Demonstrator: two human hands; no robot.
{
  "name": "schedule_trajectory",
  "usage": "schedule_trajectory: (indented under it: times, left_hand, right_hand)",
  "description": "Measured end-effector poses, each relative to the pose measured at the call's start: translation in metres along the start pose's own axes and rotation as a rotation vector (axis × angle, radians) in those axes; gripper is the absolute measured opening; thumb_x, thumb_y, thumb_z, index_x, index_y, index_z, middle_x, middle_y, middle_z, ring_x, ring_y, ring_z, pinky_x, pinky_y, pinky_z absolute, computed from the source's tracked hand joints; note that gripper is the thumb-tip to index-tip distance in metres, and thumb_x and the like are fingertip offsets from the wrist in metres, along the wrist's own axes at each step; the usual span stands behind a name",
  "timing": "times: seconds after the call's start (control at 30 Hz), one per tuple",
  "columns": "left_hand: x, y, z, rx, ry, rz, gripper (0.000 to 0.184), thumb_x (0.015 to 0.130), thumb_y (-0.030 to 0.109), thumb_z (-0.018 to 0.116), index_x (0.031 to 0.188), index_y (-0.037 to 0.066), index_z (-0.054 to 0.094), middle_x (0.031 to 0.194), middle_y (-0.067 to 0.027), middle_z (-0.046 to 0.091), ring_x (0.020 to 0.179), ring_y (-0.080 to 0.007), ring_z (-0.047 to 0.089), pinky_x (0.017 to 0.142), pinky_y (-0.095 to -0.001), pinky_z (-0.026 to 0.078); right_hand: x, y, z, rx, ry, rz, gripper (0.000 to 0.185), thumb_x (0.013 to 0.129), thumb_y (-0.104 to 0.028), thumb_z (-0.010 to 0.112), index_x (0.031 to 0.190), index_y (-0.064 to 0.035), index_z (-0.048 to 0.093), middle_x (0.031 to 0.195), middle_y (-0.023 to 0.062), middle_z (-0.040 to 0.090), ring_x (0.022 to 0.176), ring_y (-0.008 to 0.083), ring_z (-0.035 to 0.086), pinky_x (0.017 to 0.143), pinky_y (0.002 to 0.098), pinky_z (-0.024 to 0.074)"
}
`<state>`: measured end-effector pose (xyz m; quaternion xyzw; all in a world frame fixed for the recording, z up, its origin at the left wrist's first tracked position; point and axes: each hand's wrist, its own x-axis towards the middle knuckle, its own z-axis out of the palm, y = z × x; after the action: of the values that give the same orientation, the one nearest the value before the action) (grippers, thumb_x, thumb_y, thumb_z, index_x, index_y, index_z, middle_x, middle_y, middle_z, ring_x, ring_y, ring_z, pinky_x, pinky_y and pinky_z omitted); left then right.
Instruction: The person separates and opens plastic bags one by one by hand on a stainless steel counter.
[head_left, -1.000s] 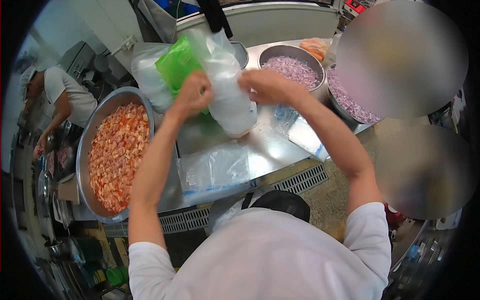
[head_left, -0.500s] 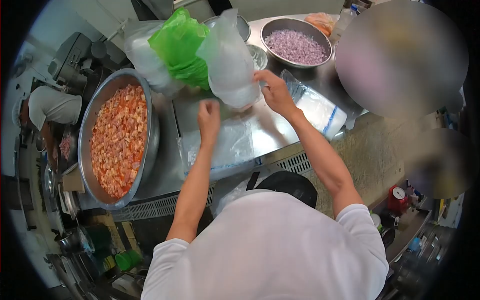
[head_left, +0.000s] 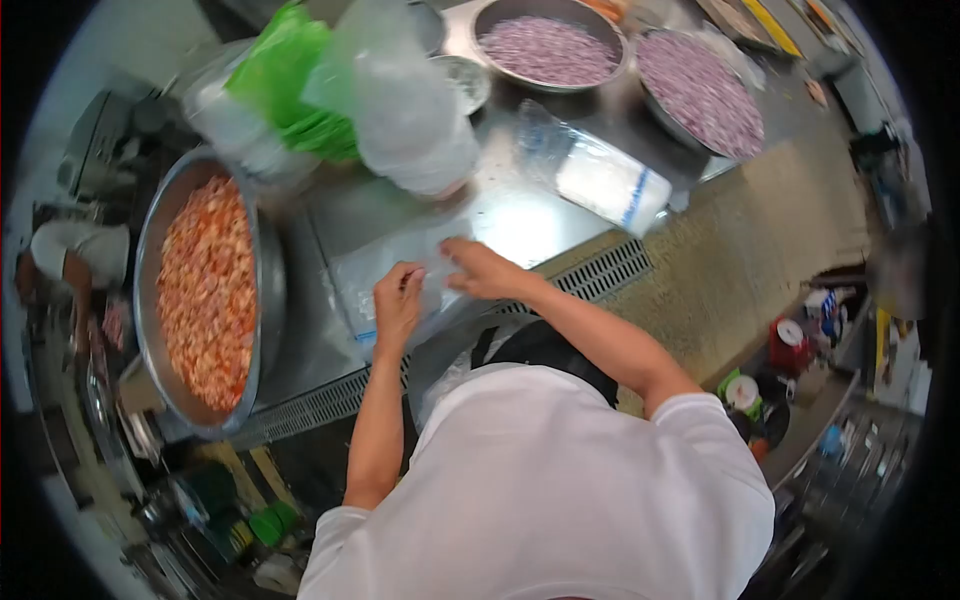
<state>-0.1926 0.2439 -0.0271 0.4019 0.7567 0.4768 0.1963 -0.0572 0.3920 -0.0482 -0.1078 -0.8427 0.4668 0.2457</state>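
Observation:
My left hand [head_left: 400,300] is closed in a pinch over the flat clear plastic bags [head_left: 375,265] at the table's front edge; what it pinches is too small to make out. Just right of it, my right hand [head_left: 480,270] reaches over the same bags with its fingers apart, holding nothing. Behind both hands stands a white plastic bag bundle [head_left: 410,120], beside a green bag [head_left: 290,85]. A packet of white bags with blue print [head_left: 610,180] lies to the right.
A large tub of cut orange-red meat [head_left: 210,290] stands left. Two bowls of chopped purple onion [head_left: 550,50], [head_left: 700,95] stand at the back right, near a small bowl [head_left: 462,82]. A co-worker [head_left: 85,250] bends at far left. A floor grate [head_left: 605,270] runs below the table.
Both hands have come down from the white bag bundle to the flat clear bags. The view has shifted, and the second onion bowl shows fully.

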Motion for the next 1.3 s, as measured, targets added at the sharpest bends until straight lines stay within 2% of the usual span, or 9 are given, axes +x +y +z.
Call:
schedule_trajectory:
  times: [0.1, 0.4, 0.5, 0.6, 0.7, 0.8, 0.9, 1.13, 1.3]
  left_hand:
    - [-0.006, 0.039, -0.011, -0.183, 0.040, -0.272, 0.020, 0.094, 0.018, 0.063, 0.092, -0.002, 0.065, 0.074, -0.0053, 0.065, 0.063, -0.0101, 0.055, 0.056, -0.0263, 0.045]
    - [0.003, 0.110, -0.037, -1.119, 0.258, -0.471, 0.021, 0.097, 0.022, 0.054, 0.094, 0.003, 0.062, 0.082, -0.0077, 0.062, 0.067, -0.0162, 0.061, 0.059, -0.0309, 0.047]
    - [0.007, 0.146, -0.059, -1.254, -0.265, -0.288, 0.027, 0.099, 0.027, 0.049, 0.091, 0.004, 0.061, 0.080, -0.0076, 0.060, 0.069, -0.0176, 0.060, 0.065, -0.0311, 0.046]
    - [0.036, 0.150, -0.074, -0.592, -0.288, 0.071, 0.027, 0.099, 0.025, 0.050, 0.093, 0.001, 0.061, 0.077, -0.0049, 0.056, 0.066, -0.0154, 0.055, 0.066, -0.0272, 0.044]
    - [0.104, 0.216, -0.097, 0.069, 0.332, 0.862, 0.021, 0.091, 0.015, 0.060, 0.101, -0.003, 0.063, 0.070, -0.0070, 0.059, 0.070, -0.0177, 0.059, 0.064, -0.0270, 0.042]
    - [0.187, 0.222, -0.116, 0.496, 0.177, 0.994, 0.021, 0.077, 0.015, 0.066, 0.089, -0.003, 0.066, 0.082, -0.0130, 0.067, 0.081, -0.0272, 0.064, 0.075, -0.0355, 0.047]
    - [0.219, 0.156, -0.099, 0.134, -0.237, 0.448, 0.015, 0.070, 0.013, 0.065, 0.075, -0.002, 0.064, 0.102, -0.0175, 0.067, 0.097, -0.0309, 0.061, 0.086, -0.0399, 0.046]
    - [0.174, 0.043, -0.022, 0.095, 0.128, 0.547, 0.015, 0.071, 0.007, 0.063, 0.082, -0.002, 0.060, 0.095, -0.0117, 0.059, 0.091, -0.0278, 0.056, 0.083, -0.0380, 0.046]
    - [0.155, 0.010, 0.005, -0.216, 0.375, 0.126, 0.024, 0.081, 0.017, 0.067, 0.094, 0.000, 0.055, 0.091, -0.0142, 0.056, 0.087, -0.0281, 0.055, 0.077, -0.0382, 0.045]
  right_hand:
    - [0.008, -0.024, 0.000, 0.341, -0.262, 0.276, 0.024, 0.084, -0.019, 0.071, 0.086, 0.0026, 0.061, 0.072, 0.0134, 0.064, 0.069, 0.0185, 0.061, 0.062, 0.0349, 0.0489]
    - [0.025, -0.027, -0.016, 0.278, 0.317, 0.150, 0.042, 0.080, -0.023, 0.077, 0.060, -0.0048, 0.045, 0.056, 0.0007, 0.041, 0.057, 0.0096, 0.037, 0.050, 0.0321, 0.0334]
    - [0.055, -0.044, -0.088, 0.147, 0.594, 0.245, 0.026, 0.074, -0.011, 0.074, 0.066, -0.0038, 0.049, 0.060, 0.0057, 0.053, 0.056, 0.0131, 0.047, 0.053, 0.0316, 0.0409]
    - [0.091, -0.145, -0.163, 0.861, 0.376, -0.122, 0.026, 0.078, -0.004, 0.079, 0.080, -0.0051, 0.054, 0.071, 0.0011, 0.060, 0.066, 0.0085, 0.057, 0.059, 0.0258, 0.0488]
    - [0.114, -0.217, -0.195, 0.331, -0.061, -0.475, 0.027, 0.077, -0.013, 0.080, 0.081, -0.0020, 0.056, 0.071, 0.0058, 0.062, 0.068, 0.0140, 0.061, 0.063, 0.0300, 0.0497]
    - [0.178, -0.196, -0.211, -0.377, -0.051, -0.545, 0.025, 0.077, -0.018, 0.074, 0.079, -0.0015, 0.056, 0.070, 0.0112, 0.061, 0.066, 0.0256, 0.060, 0.062, 0.0373, 0.0478]
    - [0.201, -0.092, -0.203, -0.614, -0.226, -0.386, 0.013, 0.076, -0.011, 0.063, 0.082, -0.0024, 0.055, 0.082, 0.0142, 0.063, 0.079, 0.0337, 0.062, 0.065, 0.0418, 0.0475]
    - [0.116, -0.010, -0.129, -0.294, 0.138, -0.266, 0.021, 0.070, 0.003, 0.054, 0.090, -0.0038, 0.051, 0.107, 0.0151, 0.058, 0.098, 0.0349, 0.060, 0.084, 0.0444, 0.0485]
    - [0.094, -0.004, -0.099, -0.178, 0.385, -0.258, 0.034, 0.072, 0.006, 0.053, 0.104, -0.0017, 0.058, 0.114, 0.0163, 0.060, 0.108, 0.0330, 0.059, 0.093, 0.0401, 0.0477]
